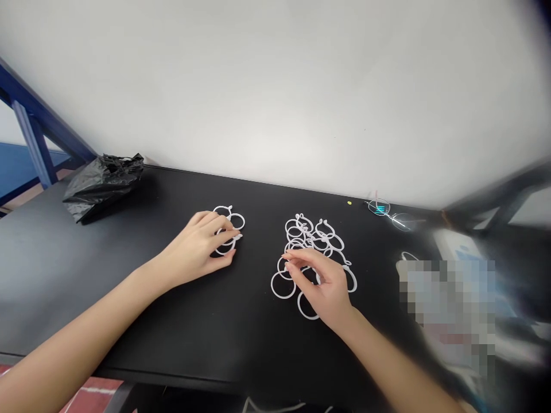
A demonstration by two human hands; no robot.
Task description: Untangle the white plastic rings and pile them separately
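Note:
My left hand (pixel 202 246) is over a small group of white curtain rings (pixel 237 215) on the black table. Its thumb and fingers bend around one ring (pixel 225 250), which shows between them. To the right, my right hand (pixel 322 278) reaches over a larger loose heap of white curtain rings (pixel 336 241). Its thumb and index finger pinch at the small eyelet of a ring (pixel 283 285) at the heap's left edge; the fingertips partly hide the grip. Several rings overlap, and the palm covers some of them.
A crumpled black plastic bag (pixel 105 183) sits at the back left of the black table (pixel 181 332). Eyeglasses (pixel 379 207) lie near the white wall, beside a tiny yellow bit (pixel 349 202). Blurred, pixelated packages (pixel 447 310) are at the right. A blue metal frame (pixel 32 140) stands left.

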